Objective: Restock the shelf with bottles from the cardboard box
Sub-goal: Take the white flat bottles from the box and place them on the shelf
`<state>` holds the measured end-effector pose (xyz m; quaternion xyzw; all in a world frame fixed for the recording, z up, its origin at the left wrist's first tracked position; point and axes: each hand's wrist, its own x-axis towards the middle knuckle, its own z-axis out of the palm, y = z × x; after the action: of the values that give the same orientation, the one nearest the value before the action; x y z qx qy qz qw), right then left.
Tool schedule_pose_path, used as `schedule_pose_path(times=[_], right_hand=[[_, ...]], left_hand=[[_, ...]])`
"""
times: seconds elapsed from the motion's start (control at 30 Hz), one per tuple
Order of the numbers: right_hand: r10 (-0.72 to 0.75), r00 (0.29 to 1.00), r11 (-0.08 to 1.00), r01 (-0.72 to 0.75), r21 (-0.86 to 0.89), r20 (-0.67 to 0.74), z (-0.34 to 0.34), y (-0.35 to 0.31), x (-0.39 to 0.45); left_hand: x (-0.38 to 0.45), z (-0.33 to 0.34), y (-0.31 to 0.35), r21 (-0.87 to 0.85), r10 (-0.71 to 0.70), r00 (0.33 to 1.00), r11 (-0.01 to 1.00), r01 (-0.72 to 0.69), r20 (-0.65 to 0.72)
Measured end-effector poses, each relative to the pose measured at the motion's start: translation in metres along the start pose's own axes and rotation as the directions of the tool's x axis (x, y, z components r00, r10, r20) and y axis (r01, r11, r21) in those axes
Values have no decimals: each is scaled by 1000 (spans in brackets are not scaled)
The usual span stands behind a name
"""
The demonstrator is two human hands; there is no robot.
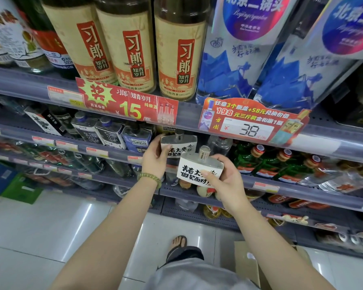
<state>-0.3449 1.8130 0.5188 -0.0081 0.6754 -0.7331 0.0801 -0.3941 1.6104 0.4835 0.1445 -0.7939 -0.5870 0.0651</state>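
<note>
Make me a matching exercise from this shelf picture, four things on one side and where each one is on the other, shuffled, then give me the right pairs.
Things:
1. flask in the left hand
2. flask in the right hand
3. green bottles
4. cardboard box

Places:
A. on the floor, lower right
B. held out in front of the shelf
C. lying on the shelf right of the hands
D. at the shelf edge, under the red 15 tag

Pairs: 1-D, 2-B, 3-C, 4-A
</note>
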Motion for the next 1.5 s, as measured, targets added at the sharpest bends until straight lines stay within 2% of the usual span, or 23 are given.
schedule_pose_path(times=[0.1,0.23,0.27,0.33,0.4,0.5,0.63,0.73,0.9,1.13,1.33,1.5], right_hand=[[0,1000,1000,0,-6,6,3,3,3],[-2,1000,1000,2,-15,24,8,6,5],[-3,1000,1000,4,-26,29,9,7,7],[-13,999,999,15,-39,41,13,7,9],[-20,998,999,23,-50,60,19,8,12],[-16,998,995,22,-94,65,27,7,19],[-85,995,959,95,-266,48,33,5,33],[-117,993,942,116,-316,16,41,5,42],[-121,991,922,95,-375,-47,49,5,51],[-158,979,871,76,-485,-131,60,11,54],[-259,957,769,123,-628,-130,64,13,55],[-256,960,734,114,-670,-117,66,11,57]], left_hand=[[-9,-2,4,1,18,1000,1000,-18,-6],[-40,-15,6,-2,150,985,989,-151,-85],[-48,-18,6,-64,146,987,987,-151,-72],[-63,-20,5,-196,97,995,977,-87,39],[-68,-16,1,-245,38,989,969,-2,142],[-61,-15,0,-225,-2,996,974,21,84],[-48,-16,1,-201,15,1000,980,-13,9],[-39,-16,-1,-197,50,999,979,-49,-2],[-26,-11,-5,-47,134,989,989,-137,-65],[-24,-6,-5,-55,142,983,987,-149,-118],[-23,3,-1,-41,130,982,990,-137,-134],[-20,8,-4,-65,109,982,991,-120,-151]])
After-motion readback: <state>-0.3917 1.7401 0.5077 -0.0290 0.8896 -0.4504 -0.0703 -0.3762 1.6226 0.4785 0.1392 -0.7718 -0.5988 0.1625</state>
